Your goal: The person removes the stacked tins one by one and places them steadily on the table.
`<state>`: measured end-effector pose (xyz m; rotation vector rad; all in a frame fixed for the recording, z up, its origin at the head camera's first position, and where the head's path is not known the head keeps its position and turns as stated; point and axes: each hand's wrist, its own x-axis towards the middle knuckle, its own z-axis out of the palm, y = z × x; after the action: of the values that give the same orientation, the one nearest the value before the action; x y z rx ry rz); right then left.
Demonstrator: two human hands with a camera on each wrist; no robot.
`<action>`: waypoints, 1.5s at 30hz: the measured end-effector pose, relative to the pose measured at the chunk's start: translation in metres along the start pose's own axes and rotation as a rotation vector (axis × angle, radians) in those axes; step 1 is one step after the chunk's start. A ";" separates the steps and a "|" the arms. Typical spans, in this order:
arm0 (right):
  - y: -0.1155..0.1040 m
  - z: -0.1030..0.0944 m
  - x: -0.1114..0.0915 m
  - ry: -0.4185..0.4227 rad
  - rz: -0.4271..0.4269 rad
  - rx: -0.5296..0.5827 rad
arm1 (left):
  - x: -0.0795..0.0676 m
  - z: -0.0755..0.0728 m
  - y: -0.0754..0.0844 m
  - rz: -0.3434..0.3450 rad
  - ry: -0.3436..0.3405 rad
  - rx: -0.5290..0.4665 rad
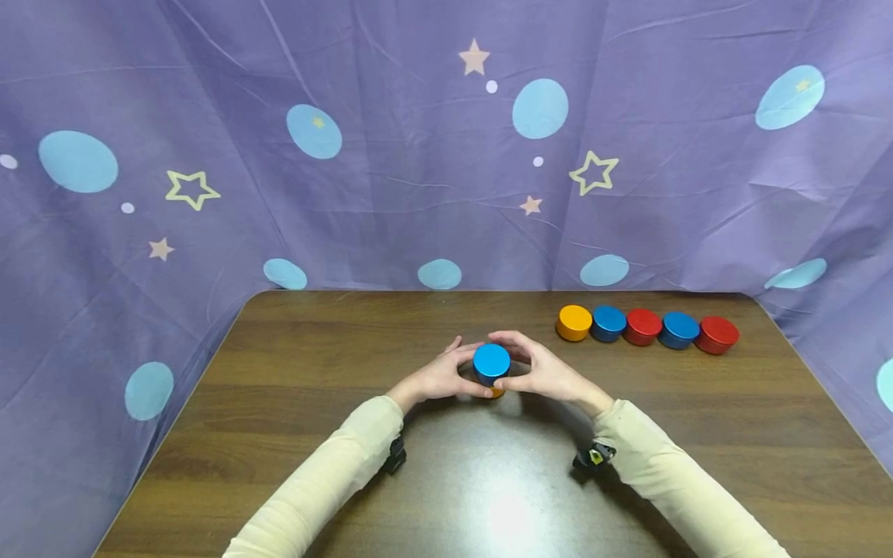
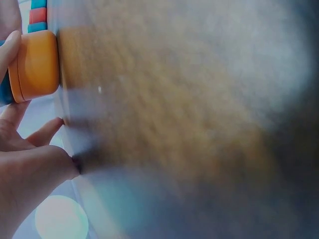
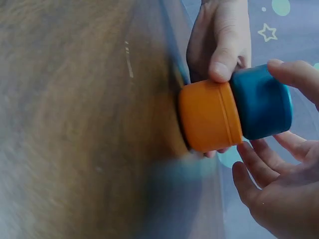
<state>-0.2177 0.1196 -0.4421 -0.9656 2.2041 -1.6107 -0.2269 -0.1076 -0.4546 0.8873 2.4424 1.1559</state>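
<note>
A round blue tin [image 1: 491, 361] sits on top of an orange tin [image 3: 207, 117], both between the two hands near the table's middle. My right hand [image 1: 547, 376] grips the blue tin, thumb on the near side and fingers behind. My left hand [image 1: 441, 377] holds the orange tin lower down, its thumb near the lid seam in the right wrist view. The orange tin [image 2: 40, 64] stands on the table in the left wrist view. From the head view most of the orange tin is hidden under the blue one.
Toward the back right of the wooden table [image 1: 314, 349] runs a row of tins: orange [image 1: 574, 323], blue [image 1: 608, 324], red [image 1: 643, 327], blue [image 1: 679, 330] and red [image 1: 718, 335]. Behind the table hangs a purple curtain [image 1: 418, 217] with stars and ovals.
</note>
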 end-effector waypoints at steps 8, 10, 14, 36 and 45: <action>0.008 0.007 0.000 0.038 0.000 0.045 | 0.000 0.001 0.001 -0.028 -0.004 -0.005; 0.008 0.008 0.000 0.047 -0.001 0.051 | 0.000 0.001 0.000 -0.030 -0.002 -0.009; 0.008 0.008 -0.001 0.052 -0.001 0.058 | 0.001 0.001 -0.002 -0.013 -0.003 -0.004; 0.003 -0.008 -0.014 0.091 0.028 0.078 | -0.002 -0.001 0.003 -0.145 -0.019 -0.037; 0.004 -0.018 -0.024 0.117 0.056 0.093 | -0.001 0.000 0.002 -0.158 -0.028 -0.020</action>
<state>-0.2111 0.1495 -0.4439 -0.7962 2.1873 -1.7688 -0.2253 -0.1078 -0.4528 0.6860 2.4241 1.1023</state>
